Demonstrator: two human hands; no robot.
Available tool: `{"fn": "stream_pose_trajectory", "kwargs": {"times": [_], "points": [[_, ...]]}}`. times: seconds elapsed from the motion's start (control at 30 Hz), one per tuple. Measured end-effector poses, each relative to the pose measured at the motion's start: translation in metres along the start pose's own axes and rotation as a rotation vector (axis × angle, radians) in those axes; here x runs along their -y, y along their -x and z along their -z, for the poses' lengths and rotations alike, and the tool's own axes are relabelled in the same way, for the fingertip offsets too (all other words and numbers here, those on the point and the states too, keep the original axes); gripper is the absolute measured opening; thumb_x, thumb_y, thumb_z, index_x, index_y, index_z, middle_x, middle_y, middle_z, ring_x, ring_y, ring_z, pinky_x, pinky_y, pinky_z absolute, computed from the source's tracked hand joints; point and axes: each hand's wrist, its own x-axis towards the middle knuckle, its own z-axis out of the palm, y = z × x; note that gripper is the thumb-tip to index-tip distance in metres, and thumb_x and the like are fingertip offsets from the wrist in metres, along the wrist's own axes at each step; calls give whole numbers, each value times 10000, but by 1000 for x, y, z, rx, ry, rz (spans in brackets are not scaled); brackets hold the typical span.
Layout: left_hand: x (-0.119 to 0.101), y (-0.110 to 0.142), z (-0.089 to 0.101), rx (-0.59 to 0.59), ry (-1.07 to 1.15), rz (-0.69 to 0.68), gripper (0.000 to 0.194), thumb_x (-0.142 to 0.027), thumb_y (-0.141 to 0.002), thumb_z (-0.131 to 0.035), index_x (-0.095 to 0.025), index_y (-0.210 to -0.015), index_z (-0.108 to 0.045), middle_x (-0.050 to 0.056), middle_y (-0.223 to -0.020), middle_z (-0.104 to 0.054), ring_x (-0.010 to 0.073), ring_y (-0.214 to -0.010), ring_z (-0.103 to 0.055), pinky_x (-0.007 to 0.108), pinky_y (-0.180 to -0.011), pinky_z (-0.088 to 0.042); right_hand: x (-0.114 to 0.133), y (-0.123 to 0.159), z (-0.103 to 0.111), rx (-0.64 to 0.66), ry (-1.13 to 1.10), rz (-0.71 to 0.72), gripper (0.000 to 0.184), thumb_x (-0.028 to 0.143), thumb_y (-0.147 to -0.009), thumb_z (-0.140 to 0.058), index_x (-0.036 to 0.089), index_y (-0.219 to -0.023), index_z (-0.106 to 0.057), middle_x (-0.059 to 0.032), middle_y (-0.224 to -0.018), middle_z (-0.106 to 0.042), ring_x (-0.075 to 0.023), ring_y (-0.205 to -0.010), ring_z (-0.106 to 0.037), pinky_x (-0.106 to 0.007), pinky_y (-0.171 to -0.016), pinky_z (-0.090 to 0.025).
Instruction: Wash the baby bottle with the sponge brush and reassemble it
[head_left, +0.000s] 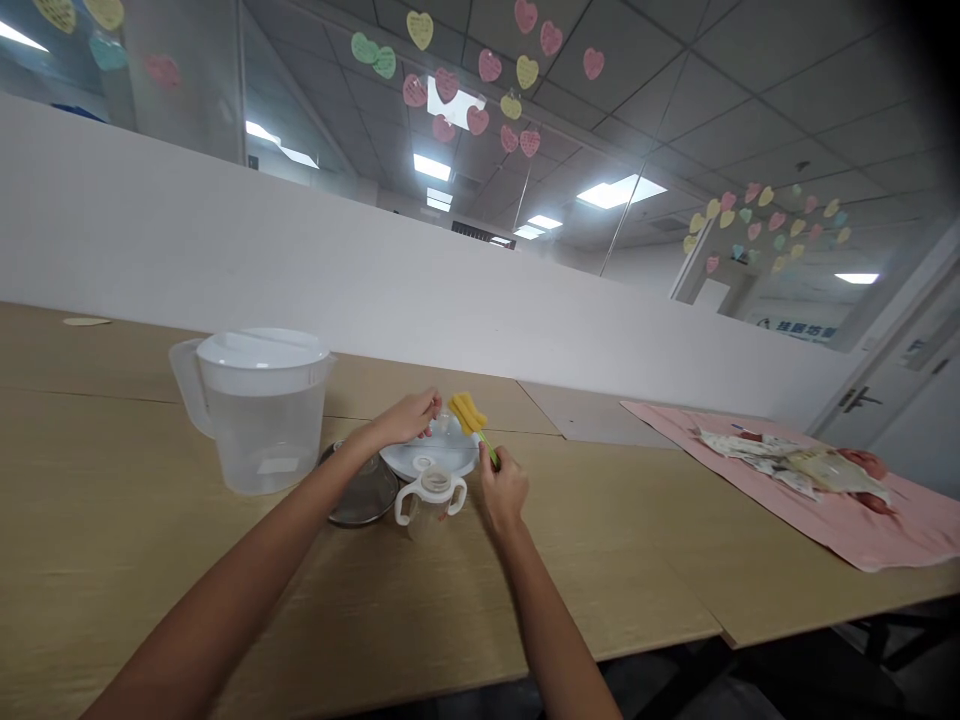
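My right hand [504, 488] is closed round the green handle of a sponge brush [468, 413], its yellow sponge head pointing up and to the left. To the left of the brush, my left hand [411, 415] hovers over a whitish basin [405, 462] with its fingers curled together. What those fingers hold, if anything, is too small to make out. A clear baby bottle [431, 512] with a white two-handled collar stands uncapped in front of the basin. Under my left forearm sits a dark see-through dish or lid [365, 500], partly covered.
A lidded plastic pitcher [262, 430] stands on the wooden table [622, 540], left of the hands. On the right, a pink cloth [847, 535] carries a doll [825, 470] in light clothes. A white wall [450, 290] with glass above runs along the back.
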Motion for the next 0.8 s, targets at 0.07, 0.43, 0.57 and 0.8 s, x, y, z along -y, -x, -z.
{"fn": "stream_pose_trajectory", "kwargs": {"times": [0.07,0.43,0.57,0.8], "points": [[-5,3,8,-35,66,-9,201,-339,-841,-290,-173,-837,-403,11,-720,-556,116,-562,-571,231,-555,-441,1,0,1,9,-15,-10,458,504,-830,-335,168,-548,-469,22,-476,-439,-84,-448,-272,-215,-469,-142],[-26,9,21,-146,73,-153,174,-300,-752,-464,-150,-808,-531,27,-759,-608,139,-696,-577,227,-613,-433,1,1,2,-25,-45,31,468,507,-830,-341,164,-539,-470,33,-462,-414,-78,-444,-292,-210,-467,-170],[-24,6,18,-214,98,-193,187,-284,-747,-461,-150,-837,-556,38,-815,-615,141,-717,-577,244,-646,-448,2,2,1,-70,-42,103,476,493,-835,-345,156,-527,-479,29,-462,-428,-71,-445,-319,-205,-468,-185],[-23,1,10,-310,217,-210,249,-311,-728,-511,-135,-897,-565,64,-886,-621,148,-780,-581,255,-715,-459,-3,1,1,-143,-58,187,457,464,-829,-397,152,-500,-456,36,-442,-404,-61,-432,-309,-202,-470,-205]]}}
